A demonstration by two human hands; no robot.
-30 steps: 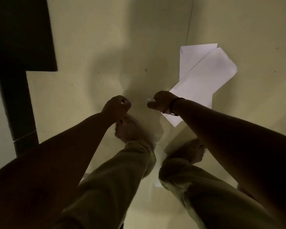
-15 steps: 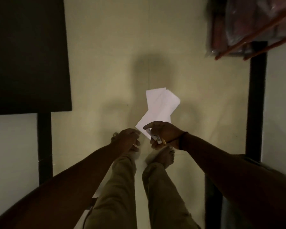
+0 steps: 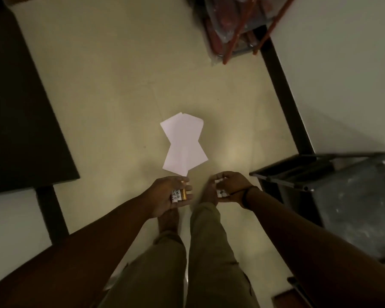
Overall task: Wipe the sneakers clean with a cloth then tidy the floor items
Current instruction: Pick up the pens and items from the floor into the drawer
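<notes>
I stand over a pale floor and look down at both hands. My left hand (image 3: 169, 195) lies palm up, fingers curled round small white patterned batteries (image 3: 175, 195) and a gold one (image 3: 183, 194). My right hand (image 3: 228, 187) is curled around more small white items (image 3: 221, 193); a dark band circles its wrist. Two overlapping white paper sheets (image 3: 183, 145) lie on the floor just beyond my hands. No sneakers or cloth are in view.
A dark table top (image 3: 20, 107) and its leg (image 3: 51, 214) stand at the left. A dark post (image 3: 285, 98) and a red-framed rack with bagged items (image 3: 233, 23) are at the upper right. A grey metal frame (image 3: 342, 192) stands at the right. My bare feet and trouser legs are below.
I have risen, so the floor and papers look farther away. My hands have moved apart, and my left hand has turned palm up, showing the batteries it holds.
</notes>
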